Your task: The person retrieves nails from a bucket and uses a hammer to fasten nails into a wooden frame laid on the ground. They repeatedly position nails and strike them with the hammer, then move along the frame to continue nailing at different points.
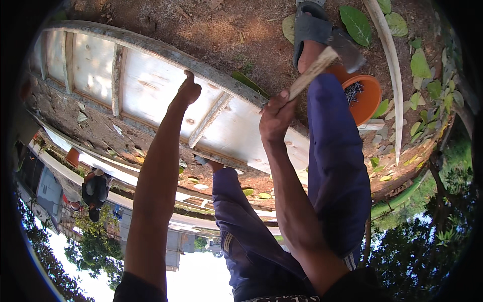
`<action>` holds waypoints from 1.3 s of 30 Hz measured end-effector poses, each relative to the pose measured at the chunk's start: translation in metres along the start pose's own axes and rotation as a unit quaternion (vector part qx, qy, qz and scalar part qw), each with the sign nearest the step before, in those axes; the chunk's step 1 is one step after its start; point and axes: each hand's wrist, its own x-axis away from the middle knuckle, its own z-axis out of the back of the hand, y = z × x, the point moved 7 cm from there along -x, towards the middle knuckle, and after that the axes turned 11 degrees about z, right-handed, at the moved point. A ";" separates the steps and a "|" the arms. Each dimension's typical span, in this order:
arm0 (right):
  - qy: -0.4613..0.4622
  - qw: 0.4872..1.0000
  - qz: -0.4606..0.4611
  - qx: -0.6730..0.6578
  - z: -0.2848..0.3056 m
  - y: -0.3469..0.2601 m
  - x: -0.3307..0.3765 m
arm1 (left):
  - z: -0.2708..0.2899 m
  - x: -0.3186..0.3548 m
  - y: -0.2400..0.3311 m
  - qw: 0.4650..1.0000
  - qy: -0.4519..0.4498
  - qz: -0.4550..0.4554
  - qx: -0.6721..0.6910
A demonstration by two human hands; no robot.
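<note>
Across the left and middle lies a long wooden frame [116, 80] with crosspieces and pale plywood panels [151, 75]. My left hand [189, 91] is at its far edge rail, closed, with one digit stretched toward the rail. Whatever it may pinch is too small to see. My right hand [276, 117] grips the handle of a wooden-handled hammer-like tool [314, 72], raised above the ground beside my knee. Its broad grey metal head [350, 53] is smeared by motion, so its exact shape cannot be told.
An orange bucket [371, 103] of loose nails [353, 92] lies tilted beside my right leg. A curved pale strip of wood [390, 60] rests on the leaf-strewn soil to the right. My sandalled foot [313, 32] is near the frame. Another person [95, 190] is in the background left.
</note>
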 end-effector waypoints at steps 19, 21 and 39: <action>-0.312 0.915 -0.132 0.219 -0.039 0.052 0.116 | 0.006 0.006 -0.018 0.999 0.029 0.012 -0.027; -0.259 0.927 -0.196 0.190 -0.023 0.032 0.108 | 0.001 0.000 -0.038 0.995 -0.064 0.071 -0.025; -0.314 0.906 -0.240 0.155 -0.012 0.037 0.073 | 0.044 0.123 0.127 0.982 0.118 -0.109 0.097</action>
